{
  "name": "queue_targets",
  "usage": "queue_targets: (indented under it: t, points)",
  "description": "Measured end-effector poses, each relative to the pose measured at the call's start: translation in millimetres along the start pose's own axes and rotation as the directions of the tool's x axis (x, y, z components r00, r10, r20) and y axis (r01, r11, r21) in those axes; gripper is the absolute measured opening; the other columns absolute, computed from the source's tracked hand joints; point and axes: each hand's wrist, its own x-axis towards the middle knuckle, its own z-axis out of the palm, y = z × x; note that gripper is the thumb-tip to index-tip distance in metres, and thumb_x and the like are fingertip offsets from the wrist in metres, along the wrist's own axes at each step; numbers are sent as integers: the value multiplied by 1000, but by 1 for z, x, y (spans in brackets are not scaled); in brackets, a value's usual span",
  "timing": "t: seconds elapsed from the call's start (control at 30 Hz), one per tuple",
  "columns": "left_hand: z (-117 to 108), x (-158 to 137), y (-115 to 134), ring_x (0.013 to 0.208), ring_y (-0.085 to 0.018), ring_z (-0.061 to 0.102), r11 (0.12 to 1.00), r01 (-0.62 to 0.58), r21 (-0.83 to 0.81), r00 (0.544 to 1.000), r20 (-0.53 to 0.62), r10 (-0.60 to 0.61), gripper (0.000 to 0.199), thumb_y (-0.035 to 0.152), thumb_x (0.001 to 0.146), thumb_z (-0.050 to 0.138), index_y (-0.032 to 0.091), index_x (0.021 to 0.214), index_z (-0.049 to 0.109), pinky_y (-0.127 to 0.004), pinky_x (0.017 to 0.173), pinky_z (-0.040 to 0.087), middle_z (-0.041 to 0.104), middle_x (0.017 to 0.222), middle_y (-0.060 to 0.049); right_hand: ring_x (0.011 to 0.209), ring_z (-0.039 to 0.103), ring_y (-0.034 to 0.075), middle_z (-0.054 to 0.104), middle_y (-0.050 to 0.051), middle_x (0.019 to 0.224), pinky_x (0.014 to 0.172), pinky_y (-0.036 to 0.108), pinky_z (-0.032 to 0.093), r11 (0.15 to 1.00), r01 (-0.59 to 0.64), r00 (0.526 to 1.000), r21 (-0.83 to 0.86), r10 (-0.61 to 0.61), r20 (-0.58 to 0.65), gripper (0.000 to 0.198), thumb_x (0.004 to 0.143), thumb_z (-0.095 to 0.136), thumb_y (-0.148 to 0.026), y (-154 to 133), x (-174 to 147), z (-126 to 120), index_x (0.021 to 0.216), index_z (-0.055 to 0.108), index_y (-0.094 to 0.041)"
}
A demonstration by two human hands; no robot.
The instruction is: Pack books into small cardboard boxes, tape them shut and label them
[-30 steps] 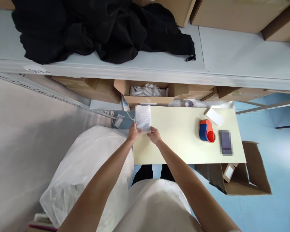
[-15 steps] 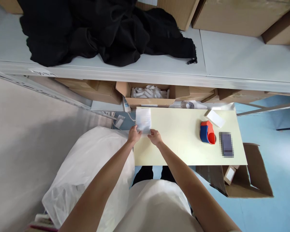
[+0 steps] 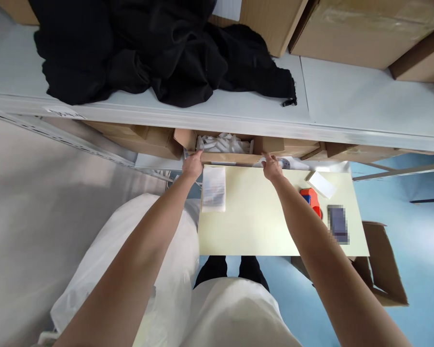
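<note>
An open cardboard box, holding many small white wrapped pieces, sits on the lower shelf just behind the table. My left hand is closed at its front left corner. At the front right corner, my right hand grips the cardboard, index finger stretched along the edge. The fingertips of both hands are partly hidden against the box. A stack of flat white plastic bags lies on the table's left end, with neither hand touching it.
The pale yellow table carries a red and blue tape dispenser, a white box and a blurred dark item. Large white sacks stand left. Black cloth lies on the upper shelf. An open carton stands right.
Both hands have let go of the white plastic bags and moved forward and apart to the cardboard box's front corners. The bags now lie flat on the table.
</note>
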Motion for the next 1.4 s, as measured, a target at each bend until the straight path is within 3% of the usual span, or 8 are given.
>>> queue_targets:
  t: [0.17,0.3,0.53,0.77,0.97,1.13,1.23,1.4]
  points:
    - [0,6,6,94,-24,63,998,53,44,999,8,-54,28,21,87,44,18,106,65,-34,85,46,69,95,-10,87,59,21,66,10,100,74,30,45,1000,6,1000,-5,-6,22,30,90,41,-21,-3,7,7,111,62,-19]
    - [2,1,7,92,-24,63,998,50,46,999,9,-51,28,22,88,42,17,103,66,-34,84,46,69,93,-10,79,61,22,68,11,84,71,30,44,999,-50,999,-5,50,-11,32,92,35,-21,-5,7,10,100,66,-15]
    - [8,-14,6,97,-26,62,1000,-7,-4,1000,-30,7,41,16,85,46,16,124,56,-35,86,46,67,108,-11,92,61,24,66,12,107,77,35,45,1000,23,1000,-9,-23,5,41,89,42,-20,-6,-13,6,129,49,-19]
    - [9,-54,13,105,-26,60,998,-4,-59,999,38,6,49,17,83,50,14,132,48,-34,90,45,63,116,-15,98,60,25,60,11,119,80,38,48,984,153,987,94,-157,36,58,84,47,-17,-12,-71,20,139,32,-22]
    - [11,-124,37,103,-27,62,973,83,-214,989,141,-53,44,22,79,59,15,123,56,-35,91,46,65,113,-15,82,64,17,64,8,110,81,34,49,928,214,919,304,-297,259,54,79,53,-16,-12,-127,49,131,41,-23]
    - [14,-209,69,89,-20,67,938,117,-326,990,118,-82,42,26,77,62,20,118,60,-28,81,50,69,107,-8,67,64,14,64,6,104,72,33,52,835,200,849,513,-409,335,51,79,51,-22,-4,-170,58,129,41,-21]
    - [14,-269,85,93,-20,66,877,155,-455,988,91,-127,43,31,80,57,19,121,58,-29,83,50,67,113,-9,65,64,14,63,7,104,70,33,53,764,244,762,597,-532,370,49,79,50,-28,4,-196,57,128,42,-21]
    - [15,-382,97,94,-20,66,736,305,-604,936,48,-349,43,33,81,53,21,122,57,-32,86,50,65,118,-9,70,65,17,63,10,103,71,35,55,693,323,612,644,-673,417,44,80,49,-37,5,-235,50,121,48,-21]
